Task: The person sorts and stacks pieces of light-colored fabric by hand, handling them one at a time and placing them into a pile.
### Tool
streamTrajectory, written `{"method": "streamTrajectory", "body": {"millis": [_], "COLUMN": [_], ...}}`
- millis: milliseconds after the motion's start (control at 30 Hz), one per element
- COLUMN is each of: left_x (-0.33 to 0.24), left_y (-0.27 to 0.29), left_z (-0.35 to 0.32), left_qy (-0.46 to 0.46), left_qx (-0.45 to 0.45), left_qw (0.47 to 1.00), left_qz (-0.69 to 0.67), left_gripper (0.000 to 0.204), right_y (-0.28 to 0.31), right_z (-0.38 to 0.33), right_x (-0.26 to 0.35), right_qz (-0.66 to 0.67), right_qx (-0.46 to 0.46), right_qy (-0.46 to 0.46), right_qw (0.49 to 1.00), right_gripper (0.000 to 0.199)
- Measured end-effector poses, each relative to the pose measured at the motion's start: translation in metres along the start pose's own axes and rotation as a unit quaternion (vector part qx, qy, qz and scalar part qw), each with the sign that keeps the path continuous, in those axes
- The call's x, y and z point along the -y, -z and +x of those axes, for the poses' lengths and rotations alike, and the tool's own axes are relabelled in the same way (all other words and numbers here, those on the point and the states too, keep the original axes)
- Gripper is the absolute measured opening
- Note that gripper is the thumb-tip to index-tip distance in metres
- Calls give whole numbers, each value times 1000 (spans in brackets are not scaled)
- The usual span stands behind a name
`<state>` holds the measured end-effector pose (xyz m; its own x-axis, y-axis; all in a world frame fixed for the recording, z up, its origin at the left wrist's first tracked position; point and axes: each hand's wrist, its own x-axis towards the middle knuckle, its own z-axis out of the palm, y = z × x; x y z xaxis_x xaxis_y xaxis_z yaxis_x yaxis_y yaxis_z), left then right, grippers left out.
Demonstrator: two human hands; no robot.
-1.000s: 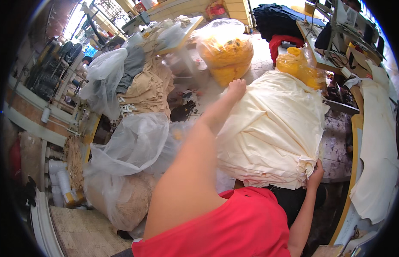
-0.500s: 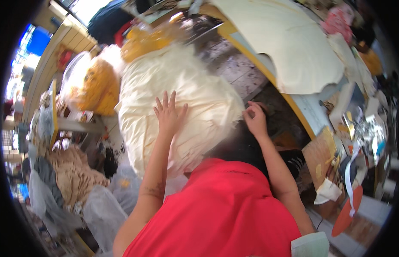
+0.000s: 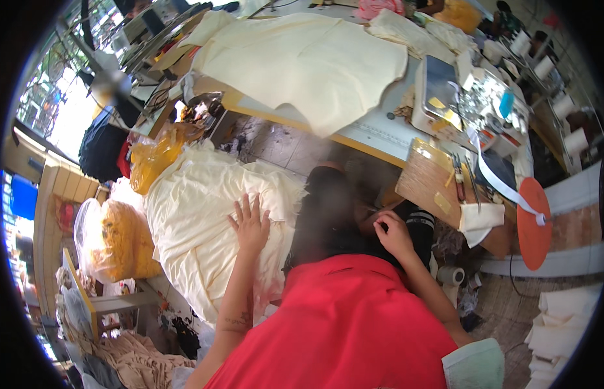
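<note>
A large bundle of cream fabric [image 3: 192, 220], creased and bulging, stands at my left side. My left hand [image 3: 251, 227] lies on its right part with the fingers spread, pressing flat against the cloth. Over my dark-clothed leg [image 3: 321, 217], apart from the bundle, is my right hand [image 3: 394, 233]. Its fingers are curled in toward the thumb; anything small between them is hidden. A wooden board [image 3: 428, 181] at the worktable's near edge is the closest thing beyond that hand.
Ahead, a worktable [image 3: 386, 139] carries a wide sheet of cream material [image 3: 308, 65]. Scissors [image 3: 459, 178] lie by the board. An orange disc [image 3: 534, 223] hangs at the right on a white strap. Bags of yellow material [image 3: 117, 240] stand left; folded cream cloth [image 3: 565, 337] lies lower right.
My view has swung right and up, showing more of the worktable. My right hand has come away from the bundle's edge and is over my leg. My left hand stays spread on the bundle.
</note>
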<state>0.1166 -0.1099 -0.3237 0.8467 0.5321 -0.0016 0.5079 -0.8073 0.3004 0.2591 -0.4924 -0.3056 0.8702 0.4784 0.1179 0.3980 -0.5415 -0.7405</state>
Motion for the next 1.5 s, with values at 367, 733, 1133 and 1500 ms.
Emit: {"method": "streamTrajectory", "body": {"millis": [367,733,1133,1500], "left_x": [-7,-14,-202,-252], "left_y": [1,0,138,78], "left_z": [-1,11,182,258], "left_qy": [16,52,-247,-206], "left_qx": [25,89,-131,-87], "left_qw": [999,993,959,961], "left_qz": [32,62,-55,162], "left_gripper": [61,63,39,59], "right_y": [39,14,19,36], "right_z": [19,39,8,-4], "right_x": [-21,-79,-140,-147], "right_qz": [-126,-125,42,139], "right_qx": [5,188,-5,-23], "right_qy": [-25,-90,-54,-151], "right_qw": [992,970,998,978], "right_gripper": [20,33,52,47]}}
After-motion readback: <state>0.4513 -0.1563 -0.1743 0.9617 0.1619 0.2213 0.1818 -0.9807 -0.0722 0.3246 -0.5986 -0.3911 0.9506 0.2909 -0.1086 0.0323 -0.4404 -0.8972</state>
